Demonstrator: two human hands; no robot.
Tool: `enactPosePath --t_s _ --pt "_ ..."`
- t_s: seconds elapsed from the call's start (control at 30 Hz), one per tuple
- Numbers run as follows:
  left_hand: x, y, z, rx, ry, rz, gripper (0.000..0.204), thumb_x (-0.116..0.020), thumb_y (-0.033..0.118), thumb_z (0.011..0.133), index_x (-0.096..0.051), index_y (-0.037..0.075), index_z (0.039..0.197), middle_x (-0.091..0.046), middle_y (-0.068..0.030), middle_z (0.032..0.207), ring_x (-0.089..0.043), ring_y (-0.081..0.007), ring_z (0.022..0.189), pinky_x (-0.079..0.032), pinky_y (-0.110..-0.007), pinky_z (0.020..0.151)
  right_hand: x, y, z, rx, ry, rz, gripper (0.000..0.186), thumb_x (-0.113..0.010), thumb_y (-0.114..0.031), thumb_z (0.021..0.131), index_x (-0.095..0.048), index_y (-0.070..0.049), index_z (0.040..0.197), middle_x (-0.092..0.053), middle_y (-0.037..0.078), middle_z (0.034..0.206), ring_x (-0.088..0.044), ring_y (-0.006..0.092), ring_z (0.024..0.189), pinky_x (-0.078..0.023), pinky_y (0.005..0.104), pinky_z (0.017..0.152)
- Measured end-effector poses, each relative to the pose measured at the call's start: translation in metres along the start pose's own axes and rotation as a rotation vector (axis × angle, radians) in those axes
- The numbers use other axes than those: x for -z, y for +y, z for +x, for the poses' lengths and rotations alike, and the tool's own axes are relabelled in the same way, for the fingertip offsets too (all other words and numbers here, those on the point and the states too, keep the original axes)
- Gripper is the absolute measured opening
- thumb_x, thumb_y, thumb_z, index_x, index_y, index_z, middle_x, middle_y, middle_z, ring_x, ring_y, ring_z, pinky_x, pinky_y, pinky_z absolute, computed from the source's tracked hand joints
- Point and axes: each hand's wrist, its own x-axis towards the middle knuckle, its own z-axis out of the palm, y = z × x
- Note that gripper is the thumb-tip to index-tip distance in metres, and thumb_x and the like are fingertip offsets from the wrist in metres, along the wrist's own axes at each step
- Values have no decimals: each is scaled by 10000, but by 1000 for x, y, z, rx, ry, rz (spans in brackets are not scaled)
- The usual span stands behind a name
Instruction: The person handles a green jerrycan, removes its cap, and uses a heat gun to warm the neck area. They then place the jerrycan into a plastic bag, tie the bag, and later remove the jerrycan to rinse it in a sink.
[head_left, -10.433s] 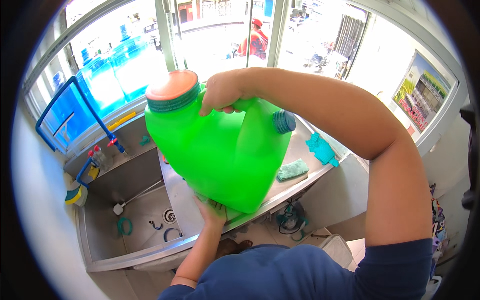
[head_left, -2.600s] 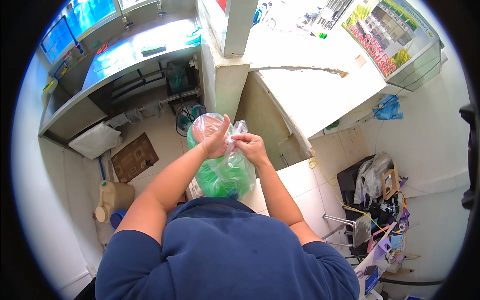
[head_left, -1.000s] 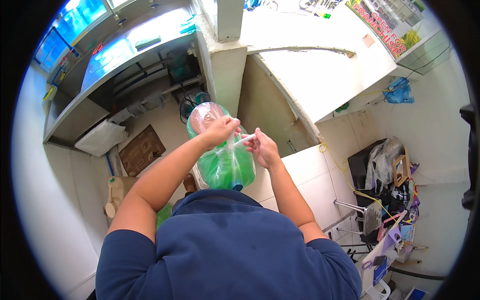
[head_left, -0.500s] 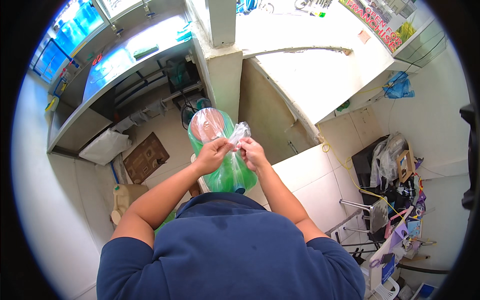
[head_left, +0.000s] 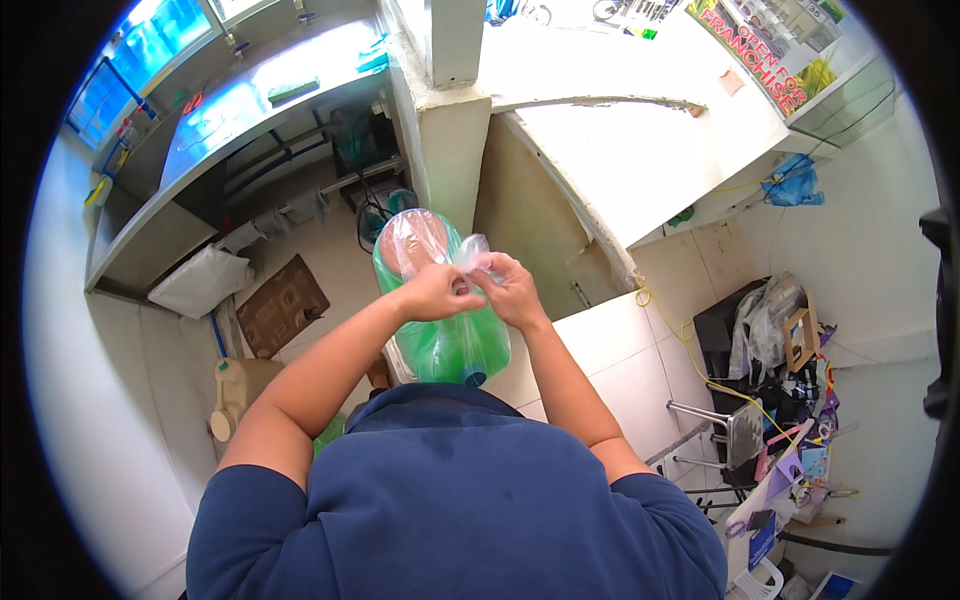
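A large clear plastic bag (head_left: 452,345) with bright green contents stands upright close in front of my body. A round brown-pink disc (head_left: 413,243) shows through the film at its far end; I cannot tell what it is. The bag's gathered neck (head_left: 474,247) pokes up between my hands. My left hand (head_left: 436,293) is closed on the neck from the left, fingers curled. From the right, my right hand (head_left: 507,290) pinches the same twisted plastic, its fingertips close to the left thumb. A dark blue round piece (head_left: 475,379) shows at the bag's near end.
At the far left is a metal counter (head_left: 225,125) with a white sack (head_left: 202,282) beneath it. A brown mat (head_left: 282,306) and a beige jug (head_left: 240,392) lie on the left. To the right stand a white ledge (head_left: 610,150), a metal stool (head_left: 738,435) and piled clutter (head_left: 785,345).
My hands have drawn together at the bag's neck, and the fingers have shifted their grip. The free plastic tuft above them looks smaller. My head view has moved slightly.
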Motion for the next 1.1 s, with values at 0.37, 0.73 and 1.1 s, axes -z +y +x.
enactPosePath --t_s 0.37,0.73,1.1 --pt "0 -15 8 208 114 -320 302 -595 186 949 -581 -59 1125 -692 -96 777 -649 -155 716 -510 -325 681 5 -22 -8 -208 -156 334 159 -733 -67 848 -599 13 884 -714 97 866 -668 110 779 -531 232 685" --pt "-8 18 -17 84 388 168 399 -667 0 759 -471 21 1106 -690 -176 765 -700 -313 754 -537 -393 724 -12 -33 14 -555 -120 354 150 -665 -63 819 -682 65 897 -672 84 755 -623 112 637 -511 251 592" --pt "-4 4 -17 -63 354 119 140 -674 57 790 -574 35 886 -654 -158 792 -652 -384 808 -507 -457 757 -1 -13 7 -546 -395 417 115 -573 -115 859 -644 -40 809 -543 -16 636 -466 66 554 -353 237 489"
